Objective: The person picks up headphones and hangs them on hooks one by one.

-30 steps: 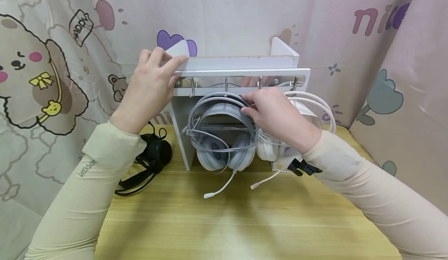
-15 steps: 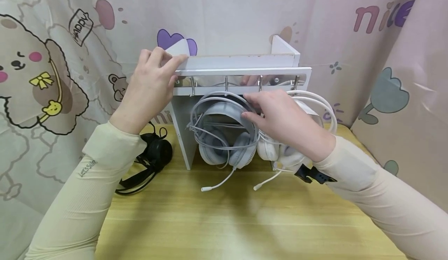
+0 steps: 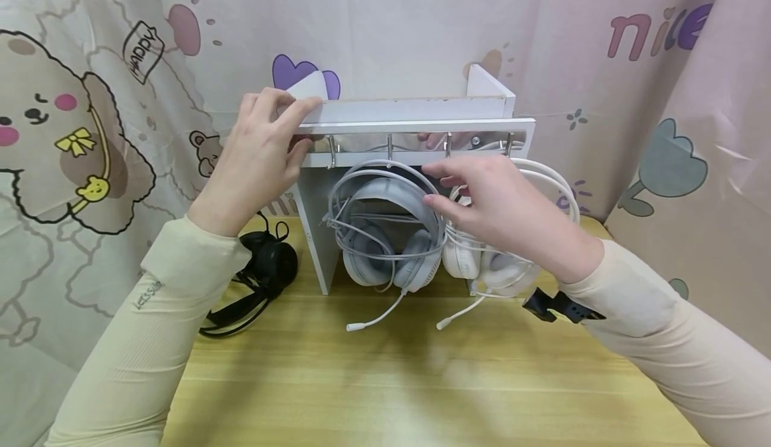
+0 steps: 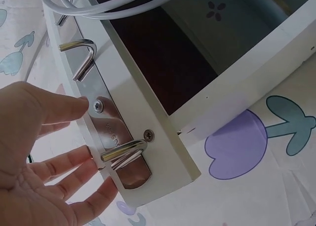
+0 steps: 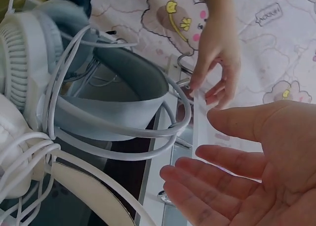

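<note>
A grey-white headset with a boom microphone and looped cable hangs from a middle hook of the white rack. My right hand is just right of its headband, fingers extended and apart from it in the right wrist view. Behind that hand a white headset hangs at the right, partly hidden. At the rack's top left corner is my left hand. Its fingertips touch the edge near the end hook, with the thumb spread from the fingers.
On the wooden table, a black headset lies left of the rack. Several metal hooks line the rack's front rail; the leftmost hook bears nothing. Patterned curtains surround the table.
My right hand has let go of the grey-white headset's band and drawn back to the right. The left thumb has shifted slightly away from the rack's rail.
</note>
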Available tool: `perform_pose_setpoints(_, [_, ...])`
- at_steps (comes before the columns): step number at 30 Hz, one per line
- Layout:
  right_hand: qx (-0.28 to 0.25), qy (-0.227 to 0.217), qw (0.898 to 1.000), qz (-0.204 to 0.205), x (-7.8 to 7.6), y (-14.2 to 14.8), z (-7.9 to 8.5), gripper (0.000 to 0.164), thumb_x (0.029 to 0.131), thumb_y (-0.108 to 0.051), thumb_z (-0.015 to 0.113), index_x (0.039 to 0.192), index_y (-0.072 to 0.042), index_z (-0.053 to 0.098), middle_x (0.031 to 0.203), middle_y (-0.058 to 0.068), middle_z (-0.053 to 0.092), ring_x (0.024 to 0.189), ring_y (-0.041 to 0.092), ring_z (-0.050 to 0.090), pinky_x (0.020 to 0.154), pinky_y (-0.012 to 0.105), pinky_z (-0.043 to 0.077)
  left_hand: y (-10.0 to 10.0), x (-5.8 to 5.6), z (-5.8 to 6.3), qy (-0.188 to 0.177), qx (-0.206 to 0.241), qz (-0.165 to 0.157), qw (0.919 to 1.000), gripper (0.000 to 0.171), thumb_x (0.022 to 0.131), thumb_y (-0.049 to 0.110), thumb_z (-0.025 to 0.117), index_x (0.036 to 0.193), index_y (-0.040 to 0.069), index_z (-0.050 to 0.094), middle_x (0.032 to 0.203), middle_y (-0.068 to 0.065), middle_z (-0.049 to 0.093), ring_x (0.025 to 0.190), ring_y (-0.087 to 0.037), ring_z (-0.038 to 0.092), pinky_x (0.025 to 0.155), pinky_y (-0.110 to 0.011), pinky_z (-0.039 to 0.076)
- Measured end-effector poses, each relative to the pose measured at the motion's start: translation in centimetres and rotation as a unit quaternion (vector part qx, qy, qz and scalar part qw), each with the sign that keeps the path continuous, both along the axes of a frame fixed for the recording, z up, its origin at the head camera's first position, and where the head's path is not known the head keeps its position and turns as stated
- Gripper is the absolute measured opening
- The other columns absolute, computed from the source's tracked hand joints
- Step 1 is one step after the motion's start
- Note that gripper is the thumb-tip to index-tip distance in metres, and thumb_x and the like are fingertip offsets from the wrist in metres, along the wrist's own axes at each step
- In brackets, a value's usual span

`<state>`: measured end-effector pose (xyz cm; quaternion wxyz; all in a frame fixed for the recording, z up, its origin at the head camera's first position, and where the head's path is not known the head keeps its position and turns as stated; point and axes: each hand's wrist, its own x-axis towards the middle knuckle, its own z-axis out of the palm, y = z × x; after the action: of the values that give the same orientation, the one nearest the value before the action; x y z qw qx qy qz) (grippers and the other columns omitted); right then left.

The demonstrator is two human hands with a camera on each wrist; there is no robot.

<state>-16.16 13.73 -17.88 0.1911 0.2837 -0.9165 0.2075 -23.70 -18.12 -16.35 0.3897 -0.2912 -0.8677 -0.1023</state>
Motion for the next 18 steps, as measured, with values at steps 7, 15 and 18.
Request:
perform_pose_setpoints(7, [-0.013,-0.013,1.0,-0.02,0.7,0.6,0.6,0.039,0.103,-0.025,0.074,0.14,-0.012,0.07,0.138,0.008,0.075,0.119,0.028,0.076,0.095,0.05,0.061,-0.3,0.3,-0.2,0.01,0.007,-0.014,0.9998,0.052,0.099,0.003,0.07,0.149,0.015,0.06,0.137,-0.027,0.058,0.125,-0.047,0.052,0.098,-0.064,0.052])
perform_pose_setpoints(15, [-0.012,0.019,0.999,-0.046,1.7,1.3,0.9,0.042,0.103,-0.03,0.074,0.142,-0.015,0.069,0.133,0.007,0.077,0.113,0.026,0.077,0.086,0.048,0.06,-0.6,1.1,-0.8,0.021,0.019,-0.038,0.9989,0.047,0.1,0.004,0.071,0.146,0.011,0.063,0.138,-0.025,0.061,0.124,-0.044,0.057,0.1,-0.061,0.052])
perform_pose_setpoints(18, [-0.017,0.033,0.998,-0.047,1.8,1.7,0.9,0.041,0.103,-0.028,0.075,0.141,-0.016,0.07,0.136,0.006,0.076,0.114,0.027,0.077,0.086,0.05,0.06,-0.6,1.6,-1.1,0.03,0.029,-0.051,0.9978,0.043,0.1,0.004,0.072,0.142,0.009,0.065,0.136,-0.025,0.062,0.122,-0.044,0.058,0.099,-0.061,0.053])
